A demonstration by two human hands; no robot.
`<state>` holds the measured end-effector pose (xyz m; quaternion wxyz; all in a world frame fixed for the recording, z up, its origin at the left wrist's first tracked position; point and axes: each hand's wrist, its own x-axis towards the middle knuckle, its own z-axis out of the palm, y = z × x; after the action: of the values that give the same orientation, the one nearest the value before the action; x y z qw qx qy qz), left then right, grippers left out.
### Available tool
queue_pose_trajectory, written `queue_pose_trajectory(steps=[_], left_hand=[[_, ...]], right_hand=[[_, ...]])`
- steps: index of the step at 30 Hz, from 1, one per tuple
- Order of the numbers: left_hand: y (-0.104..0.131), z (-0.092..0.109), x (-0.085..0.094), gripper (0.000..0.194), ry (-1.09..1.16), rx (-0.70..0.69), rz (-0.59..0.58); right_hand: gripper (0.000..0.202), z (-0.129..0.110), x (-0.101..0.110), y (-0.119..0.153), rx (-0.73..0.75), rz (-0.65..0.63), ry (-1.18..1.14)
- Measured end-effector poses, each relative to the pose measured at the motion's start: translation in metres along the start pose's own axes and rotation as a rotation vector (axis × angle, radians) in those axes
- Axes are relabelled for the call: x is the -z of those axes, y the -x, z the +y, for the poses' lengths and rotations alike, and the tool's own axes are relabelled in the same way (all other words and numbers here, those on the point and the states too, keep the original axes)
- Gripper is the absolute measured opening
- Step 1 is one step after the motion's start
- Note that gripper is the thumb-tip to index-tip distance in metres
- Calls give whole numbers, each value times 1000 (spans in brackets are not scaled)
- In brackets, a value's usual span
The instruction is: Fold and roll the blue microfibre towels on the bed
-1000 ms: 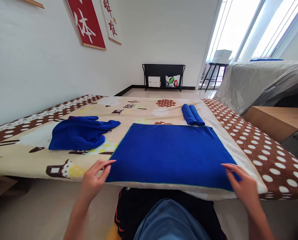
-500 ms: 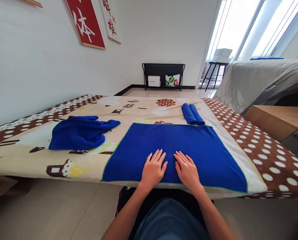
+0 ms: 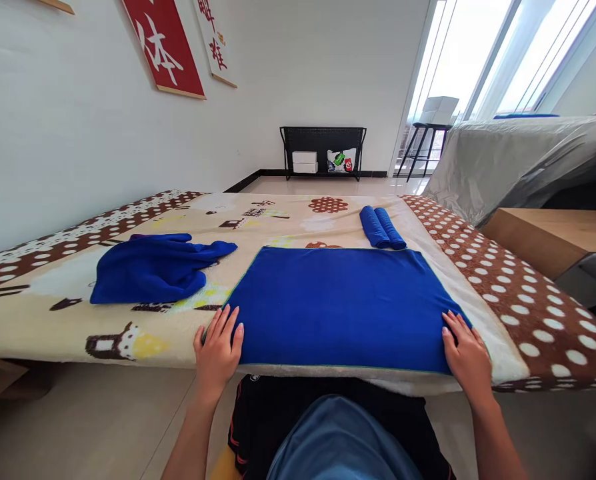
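Observation:
A blue towel [image 3: 338, 303] lies spread flat in front of me, its near edge along the bed's edge. My left hand [image 3: 219, 347] rests on its near left corner, fingers stretched out and partly over the side edge. On the near right corner lies my right hand [image 3: 464, 343], palm down with fingers extended. Both hands hide the corners beneath them. Beyond the towel's far right part are two rolled blue towels [image 3: 382, 228], side by side. A crumpled blue towel [image 3: 153, 270] sits in a loose heap to the left.
A cream and brown patterned blanket [image 3: 178, 337] covers the bed. At the right stand a wooden box [image 3: 543, 237] and a plastic-draped piece of furniture [image 3: 503, 157]. A black rack [image 3: 323, 143] is against the far wall, with a stool [image 3: 423, 147] by the window.
My hands have slid apart from the towel's near middle, the left to its near left corner and the right to its near right corner. The towel stays flat.

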<state>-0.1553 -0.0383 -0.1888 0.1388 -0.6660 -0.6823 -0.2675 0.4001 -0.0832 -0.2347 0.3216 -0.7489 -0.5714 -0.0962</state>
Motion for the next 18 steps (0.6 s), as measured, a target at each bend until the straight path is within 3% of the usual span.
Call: queue_pose_trajectory(steps=[4, 10, 13, 15, 18], left_hand=[[-10, 30, 2, 49, 5, -14, -81], [-48, 131, 2, 54, 305, -536, -585], [-77, 174, -14, 59, 271, -661, -770], [-97, 189, -31, 60, 222, -667, -827], [-126, 192, -56, 61, 194, -636, -823]], right_hand=[[63, -27, -5, -7, 20, -85, -18], [57, -138, -11, -25, 427, -567, -198], [59, -182, -25, -51, 586, -777, -286], [62, -194, -38, -74, 639, -864, -295], [66, -191, -58, -109, 682, -906, -258]])
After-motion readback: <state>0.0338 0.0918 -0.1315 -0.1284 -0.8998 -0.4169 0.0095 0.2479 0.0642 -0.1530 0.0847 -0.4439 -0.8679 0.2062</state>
